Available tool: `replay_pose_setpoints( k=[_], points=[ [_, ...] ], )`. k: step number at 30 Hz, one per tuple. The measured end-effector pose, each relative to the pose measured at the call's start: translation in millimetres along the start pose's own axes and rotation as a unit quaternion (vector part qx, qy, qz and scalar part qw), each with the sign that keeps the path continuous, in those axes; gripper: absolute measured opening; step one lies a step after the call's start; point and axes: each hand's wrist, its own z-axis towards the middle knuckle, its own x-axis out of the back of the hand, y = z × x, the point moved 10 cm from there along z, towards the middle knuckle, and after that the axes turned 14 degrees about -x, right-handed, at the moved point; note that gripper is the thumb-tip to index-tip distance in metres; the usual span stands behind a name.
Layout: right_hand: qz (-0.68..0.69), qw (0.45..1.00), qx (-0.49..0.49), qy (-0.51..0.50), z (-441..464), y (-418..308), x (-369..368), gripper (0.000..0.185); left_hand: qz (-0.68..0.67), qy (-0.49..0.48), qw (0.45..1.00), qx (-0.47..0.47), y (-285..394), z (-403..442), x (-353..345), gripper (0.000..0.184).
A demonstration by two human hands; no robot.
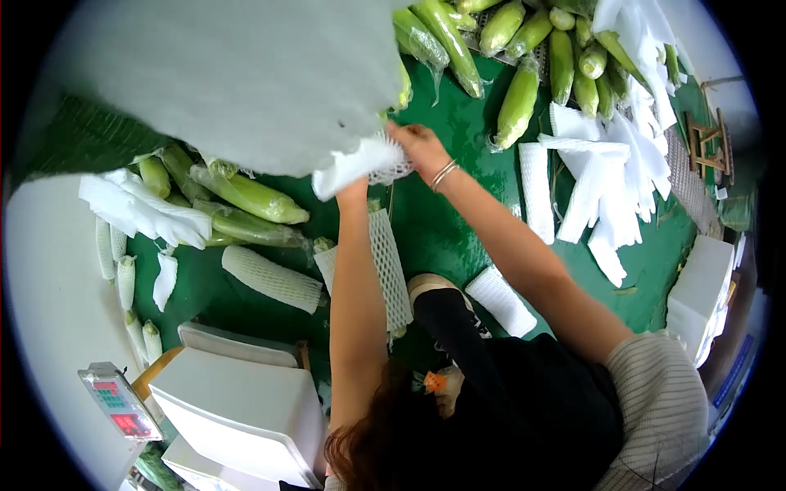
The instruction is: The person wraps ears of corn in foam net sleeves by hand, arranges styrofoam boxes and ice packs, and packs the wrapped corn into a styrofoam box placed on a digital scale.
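My right hand [422, 151], with bangles at its wrist, is closed on the edge of a white foam net sleeve [360, 165]. My left hand [353, 190] is at the sleeve's lower side; the foam and a pale grey shape [237, 82] close to the camera hide its fingers. A bit of green shows beside my right fingertips, too small to identify. Below my hands, a long foam net sleeve [388, 262] covers a vegetable lying on the green floor. Another sleeved vegetable [272, 278] lies to the left.
Film-wrapped long green vegetables [254, 196] lie at left, with more [519, 102] at upper right. White foam sleeves [602, 176] are piled at right, and one [501, 301] lies by my shoe [430, 284]. White boxes [233, 405] and a digital scale [121, 401] stand at lower left.
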Motion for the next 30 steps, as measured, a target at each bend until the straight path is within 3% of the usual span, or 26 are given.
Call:
replay_pose_setpoints(
  k=[1, 3, 6, 8, 9, 10, 12, 13, 15, 16, 18, 19, 20, 21, 22, 23, 24, 25, 26, 27, 29, 30],
  points=[
    [-0.067, 0.997, 0.032, 0.018, -1, 3, 2, 0.060, -0.035, -0.048, 0.995, 0.080, -11, -4, -13, 0.039],
    [-0.190, 0.970, 0.141, 0.049, -28, -2, -5, 0.060, -0.255, -0.081, 0.929, 0.256, -26, -38, -34, 0.044],
    [-0.225, 0.942, 0.224, 0.106, -117, -41, -6, 0.048, -0.497, -0.087, 0.810, 0.298, 23, -69, -22, 0.048],
    [-0.262, 0.937, 0.215, 0.088, -173, -68, -12, 0.035, -0.520, -0.057, 0.731, 0.438, 68, -99, -1, 0.045],
    [-0.286, 0.930, 0.217, 0.080, -186, -87, -14, 0.036, -0.539, -0.035, 0.702, 0.464, 91, -108, 11, 0.046],
    [-0.309, 0.923, 0.217, 0.071, -191, -96, -17, 0.039, -0.642, -0.005, 0.609, 0.466, 139, -106, 25, 0.044],
    [-0.233, 0.960, 0.156, 0.005, -155, -94, -27, 0.036, -0.625, 0.110, 0.680, 0.366, 110, -110, 39, 0.042],
    [-0.217, 0.956, 0.198, 0.024, -137, -96, -33, 0.035, -0.597, 0.099, 0.703, 0.375, 103, -98, 38, 0.040],
    [-0.090, 0.981, 0.174, 0.001, -88, -80, -39, 0.034, -0.408, 0.091, 0.790, 0.448, 79, -83, 50, 0.038],
    [-0.088, 0.986, 0.142, 0.010, -61, -58, -38, 0.033, -0.334, 0.092, 0.833, 0.431, 57, -76, 56, 0.043],
    [-0.122, 0.987, 0.098, 0.041, -16, -17, -36, 0.032, -0.270, 0.101, 0.844, 0.452, 16, -84, 55, 0.043],
    [-0.198, 0.972, 0.108, 0.066, -9, 1, -36, 0.032, -0.142, 0.078, 0.912, 0.377, -36, -91, 54, 0.040],
    [-0.291, 0.943, 0.133, 0.095, -5, 17, -38, 0.031, 0.096, -0.108, 0.957, 0.250, -31, -80, 60, 0.042],
    [-0.350, 0.917, 0.155, 0.113, -8, 23, -41, 0.031, 0.042, -0.010, 0.985, 0.166, -40, -83, 64, 0.043],
    [-0.351, 0.925, 0.102, 0.102, -18, 19, -46, 0.031, -0.012, 0.094, 0.993, 0.074, -44, -83, 71, 0.045],
    [-0.353, 0.923, 0.113, 0.098, -26, 7, -52, 0.031, -0.012, 0.100, 0.984, 0.148, -16, -68, 85, 0.045],
    [-0.423, 0.898, 0.114, 0.025, -37, 13, -70, 0.032, -0.025, 0.170, 0.984, 0.049, 7, -62, 107, 0.045],
    [-0.491, 0.862, 0.116, -0.051, -52, 21, -87, 0.034, -0.111, 0.171, 0.977, 0.070, 28, -60, 121, 0.048],
    [-0.571, 0.763, 0.200, -0.229, -85, 25, -119, 0.031, -0.199, 0.175, 0.961, 0.084, 63, -52, 142, 0.052],
    [-0.576, 0.755, 0.208, -0.236, -95, 21, -126, 0.031, -0.148, 0.151, 0.977, 0.011, 111, -42, 172, 0.059],
    [-0.476, 0.740, 0.288, -0.378, -140, 14, -149, 0.025, -0.088, 0.087, 0.988, -0.098, 169, -53, 215, 0.065],
    [-0.418, 0.726, 0.320, -0.443, -163, 9, -154, 0.026, -0.043, 0.019, 0.993, -0.104, 190, -62, 222, 0.066]
  ],
)
